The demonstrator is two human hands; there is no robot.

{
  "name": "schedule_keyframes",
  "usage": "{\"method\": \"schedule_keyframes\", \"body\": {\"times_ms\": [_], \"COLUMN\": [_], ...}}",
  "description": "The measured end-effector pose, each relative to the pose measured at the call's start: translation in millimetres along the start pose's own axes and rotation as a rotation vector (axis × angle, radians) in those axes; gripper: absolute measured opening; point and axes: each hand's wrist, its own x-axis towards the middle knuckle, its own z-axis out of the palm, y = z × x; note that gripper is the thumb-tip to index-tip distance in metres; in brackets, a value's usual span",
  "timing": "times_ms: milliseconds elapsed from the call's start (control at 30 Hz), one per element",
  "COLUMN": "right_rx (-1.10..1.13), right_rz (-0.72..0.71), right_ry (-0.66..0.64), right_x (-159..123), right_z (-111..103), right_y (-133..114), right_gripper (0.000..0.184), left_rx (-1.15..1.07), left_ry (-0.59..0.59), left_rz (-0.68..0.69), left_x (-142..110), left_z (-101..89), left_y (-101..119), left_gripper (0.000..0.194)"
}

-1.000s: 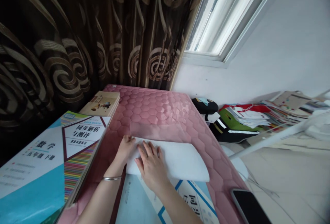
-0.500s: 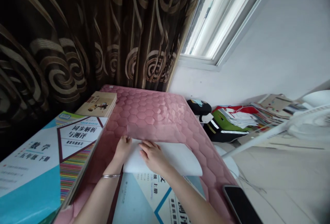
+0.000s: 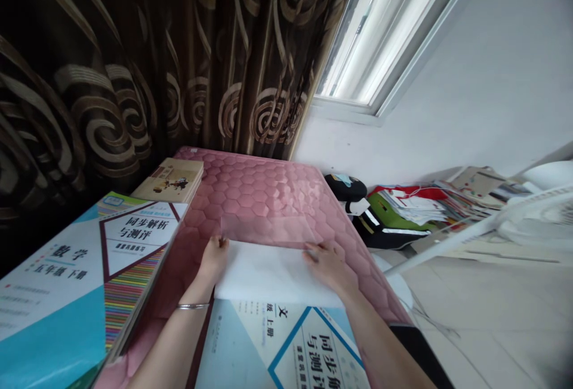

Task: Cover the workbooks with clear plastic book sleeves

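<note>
A workbook (image 3: 242, 347) with a light-blue cover and Chinese print lies on the pink quilted surface. Across its far part is a white sheet (image 3: 268, 272), and a strip of clear plastic film (image 3: 268, 229) extends past the sheet's far edge. At the sheet's far left corner, my left hand (image 3: 215, 261) is closed with fingertips pinched on the edge. My right hand (image 3: 329, 266) grips the far right corner, fingers curled at the edge. Whether either hand also holds the film is hard to tell.
A stack of workbooks (image 3: 54, 305) stands on the left, with smaller tan books (image 3: 172, 180) behind. A dark phone (image 3: 418, 347) lies at the right edge, partly behind my right forearm. Beyond are a white fan (image 3: 528, 216), bags (image 3: 380, 222) and piled papers (image 3: 418, 201).
My right hand has moved right across the white sheet to its far right corner. The sheet's raised right side now lies flatter. My left hand has stayed at the left corner.
</note>
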Motion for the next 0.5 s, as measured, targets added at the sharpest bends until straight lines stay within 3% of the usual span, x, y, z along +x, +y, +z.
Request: {"method": "schedule_keyframes", "body": {"times_ms": [133, 300, 500], "right_rx": [0.202, 0.566, 0.723], "right_rz": [0.064, 0.191, 0.246], "right_ry": [-0.017, 0.006, 0.023], "right_x": [11.7, 12.9, 14.8], "right_z": [-6.1, -21.5, -26.3], "right_y": [23.2, 25.5, 32.0], "right_gripper": [0.035, 0.029, 0.021], "left_rx": [0.002, -0.003, -0.002], "left_ry": [-0.011, -0.026, -0.027], "left_rz": [0.009, 0.022, 0.023], "left_x": [0.7, 1.4, 2.3], "left_z": [0.0, -0.7, 0.0], "left_y": [-1.6, -2.6, -3.4], "left_gripper": [0.010, 0.012, 0.012]}}
